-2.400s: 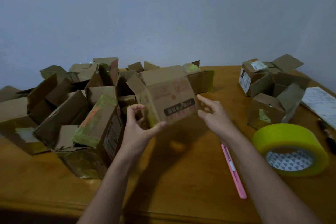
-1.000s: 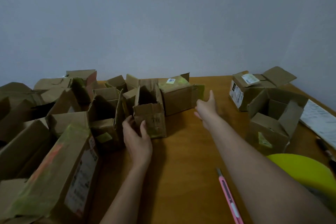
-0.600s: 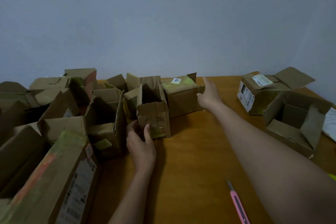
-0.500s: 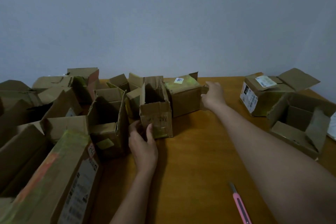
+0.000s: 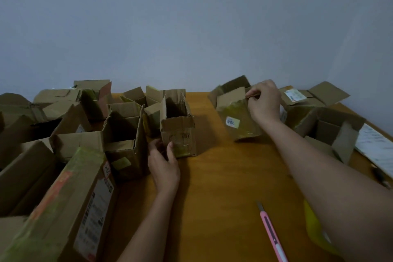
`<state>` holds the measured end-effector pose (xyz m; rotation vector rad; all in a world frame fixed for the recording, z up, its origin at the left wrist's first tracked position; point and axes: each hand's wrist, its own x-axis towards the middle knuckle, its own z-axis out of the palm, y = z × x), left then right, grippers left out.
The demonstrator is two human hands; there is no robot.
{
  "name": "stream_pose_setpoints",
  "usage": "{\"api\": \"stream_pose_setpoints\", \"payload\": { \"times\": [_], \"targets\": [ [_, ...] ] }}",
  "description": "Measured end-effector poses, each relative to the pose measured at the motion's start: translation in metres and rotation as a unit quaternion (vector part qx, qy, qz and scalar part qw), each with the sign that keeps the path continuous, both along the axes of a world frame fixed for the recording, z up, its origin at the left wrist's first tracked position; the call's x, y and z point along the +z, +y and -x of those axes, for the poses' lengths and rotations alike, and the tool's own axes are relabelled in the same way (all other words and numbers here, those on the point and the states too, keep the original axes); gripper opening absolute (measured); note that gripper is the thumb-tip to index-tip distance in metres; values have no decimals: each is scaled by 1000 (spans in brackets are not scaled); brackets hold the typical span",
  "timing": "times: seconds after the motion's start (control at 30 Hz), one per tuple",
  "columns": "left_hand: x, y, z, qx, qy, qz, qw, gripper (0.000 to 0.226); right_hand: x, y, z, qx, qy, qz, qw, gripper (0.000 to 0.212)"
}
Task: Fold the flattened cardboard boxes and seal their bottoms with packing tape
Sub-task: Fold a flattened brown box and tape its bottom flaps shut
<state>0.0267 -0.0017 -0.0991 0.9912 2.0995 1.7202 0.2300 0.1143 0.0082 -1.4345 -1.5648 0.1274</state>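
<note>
The right hand (image 5: 263,101) grips the top edge of a small cardboard box (image 5: 237,117) with a white sticker, tilted with its far side off the wooden table (image 5: 212,187). The left hand (image 5: 164,164) holds the near bottom corner of an upright open box (image 5: 178,132), thumb on its front. More boxes crowd the left. A pink box cutter (image 5: 272,234) lies near the right forearm, beside a yellow tape roll (image 5: 314,227).
</note>
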Motion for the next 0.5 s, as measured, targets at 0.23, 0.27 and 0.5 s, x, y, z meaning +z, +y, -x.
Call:
{"api": "stream_pose_setpoints", "payload": {
  "times": [0.23,0.27,0.5],
  "targets": [
    [-2,-1,1,-9,1,9,1000,37,-6,-33,-2,29,140,55,988,11],
    [-2,-1,2,-12,0,9,1000,38,-5,-37,0,25,160,51,986,7],
    [-4,-1,2,-30,3,18,999,48,-20,-37,6,9,279,200,939,66]
  ]
}}
